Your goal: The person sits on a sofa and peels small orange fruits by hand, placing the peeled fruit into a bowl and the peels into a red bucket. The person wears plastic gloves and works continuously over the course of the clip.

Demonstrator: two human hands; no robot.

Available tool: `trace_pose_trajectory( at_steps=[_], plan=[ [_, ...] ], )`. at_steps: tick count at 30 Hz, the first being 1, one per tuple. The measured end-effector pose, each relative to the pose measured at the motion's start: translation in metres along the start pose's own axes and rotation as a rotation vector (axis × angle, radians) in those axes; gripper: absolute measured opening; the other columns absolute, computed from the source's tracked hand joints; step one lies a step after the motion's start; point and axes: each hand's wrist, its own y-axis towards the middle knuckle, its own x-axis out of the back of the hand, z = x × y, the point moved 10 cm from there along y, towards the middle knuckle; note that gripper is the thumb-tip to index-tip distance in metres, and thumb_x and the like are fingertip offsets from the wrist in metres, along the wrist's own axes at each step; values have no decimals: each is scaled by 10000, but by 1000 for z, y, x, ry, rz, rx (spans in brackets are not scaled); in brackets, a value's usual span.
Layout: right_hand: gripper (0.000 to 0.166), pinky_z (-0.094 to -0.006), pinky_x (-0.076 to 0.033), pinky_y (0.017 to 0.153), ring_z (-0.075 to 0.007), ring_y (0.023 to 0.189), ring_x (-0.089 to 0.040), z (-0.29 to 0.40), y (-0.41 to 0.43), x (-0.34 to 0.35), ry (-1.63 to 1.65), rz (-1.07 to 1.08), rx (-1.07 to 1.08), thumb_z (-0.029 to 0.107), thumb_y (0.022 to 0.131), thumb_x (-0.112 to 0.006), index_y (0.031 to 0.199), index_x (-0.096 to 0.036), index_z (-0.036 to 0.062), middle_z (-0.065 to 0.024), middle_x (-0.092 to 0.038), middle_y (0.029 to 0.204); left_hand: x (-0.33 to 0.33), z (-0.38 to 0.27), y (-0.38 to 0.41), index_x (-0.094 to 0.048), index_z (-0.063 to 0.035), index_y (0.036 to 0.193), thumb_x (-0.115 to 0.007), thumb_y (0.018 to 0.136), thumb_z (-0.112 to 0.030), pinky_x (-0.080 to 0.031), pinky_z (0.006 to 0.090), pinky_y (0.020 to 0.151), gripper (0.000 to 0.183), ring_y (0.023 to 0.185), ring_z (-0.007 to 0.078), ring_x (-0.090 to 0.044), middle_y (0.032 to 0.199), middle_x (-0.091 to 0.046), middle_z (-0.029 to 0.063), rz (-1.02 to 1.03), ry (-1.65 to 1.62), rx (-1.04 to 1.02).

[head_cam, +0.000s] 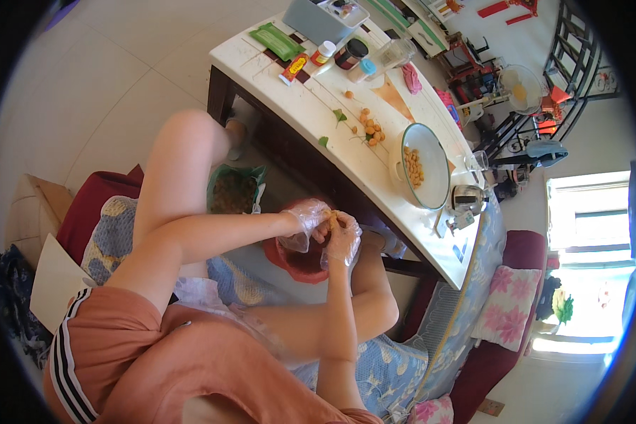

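Observation:
My left hand and my right hand, both in clear plastic gloves, meet fingertip to fingertip above a red plastic basin. Between their fingers is a small yellowish fruit, partly hidden. The basin's contents are dark and mostly covered by my hands. Left of the basin, a green plastic bag stands open with brownish round pieces inside. On the table, an enamel bowl with a green rim holds tan nuts or pitted-looking kernels. Orange ginkgo fruits and green leaves lie beside it.
The white table runs diagonally beyond my knees. A wipes packet, a grey bin, jars and a tube stand or lie at its far-left end. At the right end are a metal kettle and a glass.

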Motion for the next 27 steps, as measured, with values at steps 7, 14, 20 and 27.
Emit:
trace_pose_trajectory(
  at_steps=[7,14,20,27],
  plan=[
    [149,-334,-506,796,-230,862,-657,-15,-16,6,-107,-12,126,29,830,-679,965,-690,-33,-153,-686,936,1,27,9,-599,0,883,-454,1005,-168,-591,354,619,253,647,242,-667,755,-622,114,-77,130,132],
    [206,-361,-504,822,-280,912,-654,-25,-11,10,98,9,42,56,834,-665,1026,-696,-12,-175,-675,974,-9,2,9,-606,-21,865,-429,982,-148,-554,321,615,247,641,216,-637,723,-605,86,-91,388,-4],
    [175,-379,-495,816,-304,876,-632,-28,-8,8,-1,36,46,77,801,-662,948,-661,-17,-184,-644,983,-7,4,8,-627,-19,1055,-504,946,-91,-542,334,655,180,699,183,-634,787,-631,96,-131,635,119],
    [136,-386,-474,750,-283,787,-576,-13,-14,9,-85,30,163,62,777,-668,844,-574,-8,-149,-586,857,-12,-2,9,-643,-42,1040,-541,869,-105,-515,388,740,209,786,310,-645,845,-663,153,-134,999,-115]
  ],
)
